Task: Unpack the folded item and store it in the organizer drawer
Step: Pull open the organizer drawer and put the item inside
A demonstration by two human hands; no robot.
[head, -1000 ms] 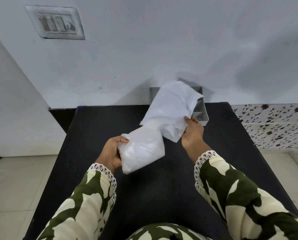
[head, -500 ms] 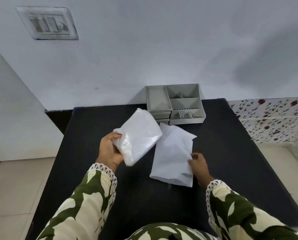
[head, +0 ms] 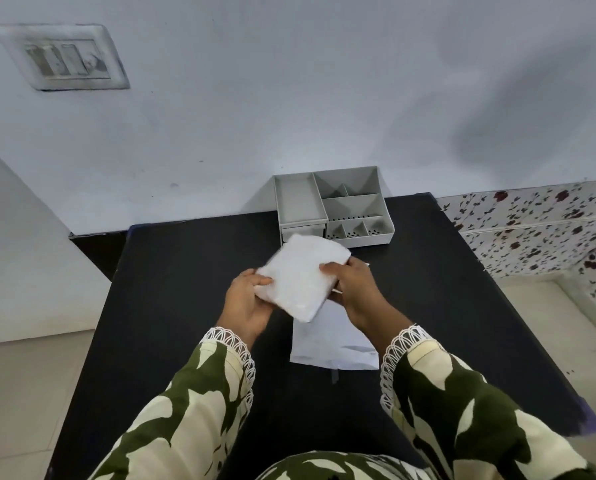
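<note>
Both hands hold a white folded item (head: 298, 277) sealed in a thin, clear plastic wrap, raised a little above the black bench (head: 172, 306) and just in front of the grey organizer (head: 334, 207). The left hand (head: 248, 303) grips the item's near-left edge, thumb on top and fingers curled underneath. The right hand (head: 353, 289) is closed on the right edge, its fingertips (head: 329, 269) pressing the upper face. A flat white paper bag (head: 327, 344) lies on the bench below and partly under the right wrist, and it looks empty. The step in hand seems to be the unwrapping: the item is out of the bag but appears still inside its plastic cover, and the picture is too blurred there to show any opening or seam. The next move likely calls for finding an edge of the wrap and pulling it apart while one hand keeps the item steady. After that the small drawer (head: 303, 231) at the organizer's front left has to be pulled out; the item partly hides it, so whether it is open cannot be told.
</note>
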